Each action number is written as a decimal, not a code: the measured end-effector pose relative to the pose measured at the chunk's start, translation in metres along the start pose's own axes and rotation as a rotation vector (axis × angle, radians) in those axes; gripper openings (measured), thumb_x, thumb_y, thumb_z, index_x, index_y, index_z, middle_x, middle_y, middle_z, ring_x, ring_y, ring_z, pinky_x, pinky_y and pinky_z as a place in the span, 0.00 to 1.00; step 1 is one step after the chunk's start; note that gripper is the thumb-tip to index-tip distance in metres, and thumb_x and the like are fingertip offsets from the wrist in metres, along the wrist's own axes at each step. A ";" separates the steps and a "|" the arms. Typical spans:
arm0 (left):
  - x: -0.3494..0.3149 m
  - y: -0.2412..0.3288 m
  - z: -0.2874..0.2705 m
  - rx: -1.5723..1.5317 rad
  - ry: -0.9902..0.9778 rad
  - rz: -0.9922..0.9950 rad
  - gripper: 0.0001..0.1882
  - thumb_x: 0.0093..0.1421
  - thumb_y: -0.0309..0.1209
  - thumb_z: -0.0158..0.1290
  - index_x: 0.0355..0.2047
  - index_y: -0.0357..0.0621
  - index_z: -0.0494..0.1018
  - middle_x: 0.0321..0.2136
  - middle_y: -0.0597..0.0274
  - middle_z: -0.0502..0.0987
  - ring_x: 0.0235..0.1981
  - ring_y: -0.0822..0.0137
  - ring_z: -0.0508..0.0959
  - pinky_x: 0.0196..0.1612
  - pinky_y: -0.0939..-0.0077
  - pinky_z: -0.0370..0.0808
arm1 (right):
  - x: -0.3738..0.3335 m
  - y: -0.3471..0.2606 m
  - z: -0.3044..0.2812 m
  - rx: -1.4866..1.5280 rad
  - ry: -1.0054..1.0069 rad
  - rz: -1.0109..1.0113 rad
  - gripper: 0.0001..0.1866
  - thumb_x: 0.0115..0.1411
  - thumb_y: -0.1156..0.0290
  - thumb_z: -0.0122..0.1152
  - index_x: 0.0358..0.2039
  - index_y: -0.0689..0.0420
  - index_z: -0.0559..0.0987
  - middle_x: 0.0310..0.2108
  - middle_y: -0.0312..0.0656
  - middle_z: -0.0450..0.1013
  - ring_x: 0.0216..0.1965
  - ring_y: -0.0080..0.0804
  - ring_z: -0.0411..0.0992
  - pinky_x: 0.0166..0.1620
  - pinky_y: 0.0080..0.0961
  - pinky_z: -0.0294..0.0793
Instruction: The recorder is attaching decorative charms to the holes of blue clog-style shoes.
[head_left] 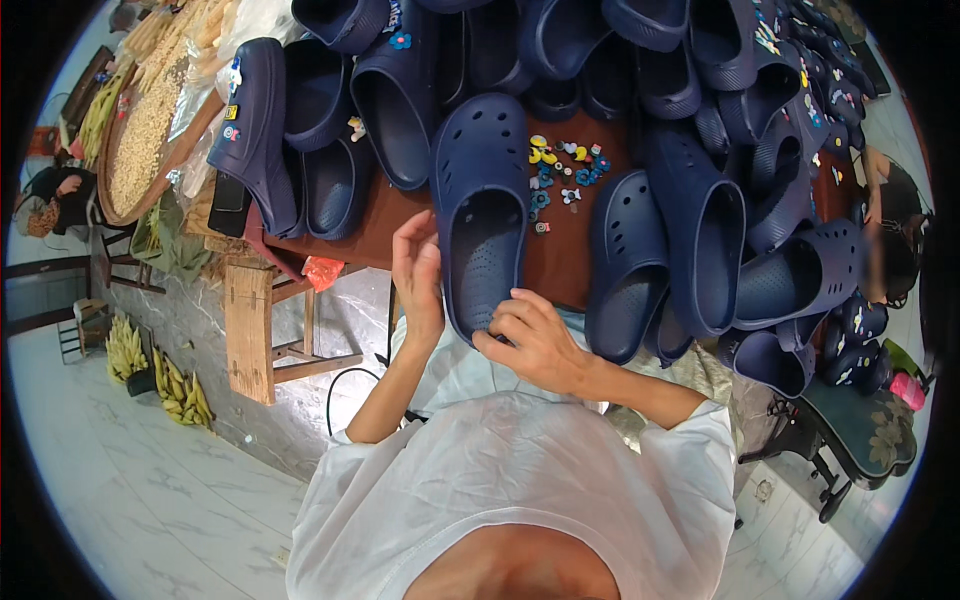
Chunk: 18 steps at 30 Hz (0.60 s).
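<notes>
A navy clog (484, 230) with a holed toe is held upright in front of me, toe pointing away. My right hand (535, 345) has its fingers curled over the heel rim on the right. Along the clog's left side is my left hand (418, 285), fingers raised and slightly bent, gripping nothing that I can see; whether it touches the shoe I cannot tell. Small shoe charms (570, 170), yellow, blue and white, lie loose on the brown tabletop (560, 265) just right of the clog.
Many navy clogs crowd the table, a pair (665, 240) close on the right. One clog with charms (250, 130) stands at the left above a black phone (228, 205). Beyond are a round tray of kernels (150, 150), a wooden stool (250, 330) and people at both sides.
</notes>
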<state>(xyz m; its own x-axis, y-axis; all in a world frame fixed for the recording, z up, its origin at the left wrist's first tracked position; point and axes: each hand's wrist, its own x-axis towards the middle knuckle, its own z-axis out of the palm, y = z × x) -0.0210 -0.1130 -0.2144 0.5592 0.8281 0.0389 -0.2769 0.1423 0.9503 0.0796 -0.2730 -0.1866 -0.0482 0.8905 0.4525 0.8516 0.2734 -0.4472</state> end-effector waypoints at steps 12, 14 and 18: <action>-0.020 -0.033 0.009 0.179 0.099 -0.119 0.24 0.63 0.18 0.52 0.60 0.37 0.61 0.54 0.52 0.69 0.53 0.67 0.73 0.54 0.76 0.72 | -0.015 0.019 0.012 0.049 -0.050 0.001 0.12 0.53 0.72 0.62 0.39 0.52 0.80 0.38 0.38 0.71 0.48 0.36 0.71 0.61 0.40 0.69; -0.022 -0.037 0.009 0.158 0.099 -0.108 0.23 0.65 0.18 0.50 0.60 0.37 0.61 0.55 0.53 0.68 0.54 0.67 0.72 0.56 0.75 0.70 | -0.006 0.027 0.004 0.115 -0.004 0.007 0.12 0.52 0.71 0.64 0.39 0.53 0.80 0.40 0.39 0.73 0.48 0.38 0.71 0.59 0.40 0.70; -0.026 -0.038 0.008 0.139 0.172 -0.191 0.22 0.66 0.21 0.48 0.60 0.38 0.61 0.54 0.54 0.68 0.54 0.68 0.71 0.59 0.74 0.67 | 0.016 0.052 -0.032 0.075 0.130 0.143 0.13 0.52 0.72 0.67 0.39 0.55 0.80 0.40 0.41 0.73 0.46 0.40 0.72 0.51 0.39 0.71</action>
<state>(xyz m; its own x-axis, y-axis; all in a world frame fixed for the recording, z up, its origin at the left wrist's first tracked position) -0.0193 -0.1443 -0.2493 0.4473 0.8747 -0.1864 -0.0632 0.2388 0.9690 0.1395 -0.2559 -0.1775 0.1422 0.8690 0.4740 0.8034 0.1784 -0.5681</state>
